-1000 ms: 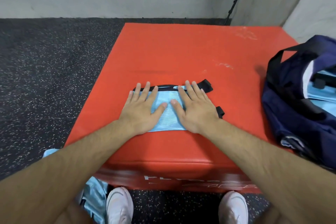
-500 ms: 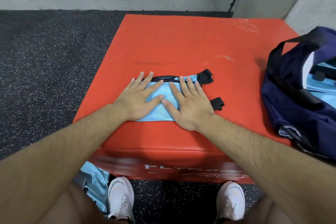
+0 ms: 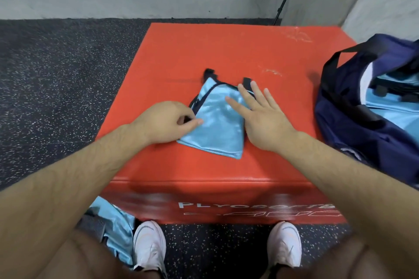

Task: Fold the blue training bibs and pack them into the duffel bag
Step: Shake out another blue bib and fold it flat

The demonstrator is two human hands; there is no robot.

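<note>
A folded light-blue bib (image 3: 217,129) with black trim lies on the red plyo box (image 3: 249,52), its far end lifted and turned toward the far left. My left hand (image 3: 166,121) pinches its left edge between thumb and fingers. My right hand (image 3: 258,113) rests flat with spread fingers on the bib's right side. The navy duffel bag (image 3: 353,124) stands open on the box's right part, with folded blue bibs (image 3: 394,106) inside.
More blue bibs (image 3: 118,231) lie on the speckled black floor by my left shoe (image 3: 148,244). A grey wall with a conduit runs behind the box. The box's front edge is just ahead of my feet.
Both hands were pressing the bib flat. Now the left hand has closed on the bib's left edge and the bib has turned and bunched up; the right hand slid to its right side.
</note>
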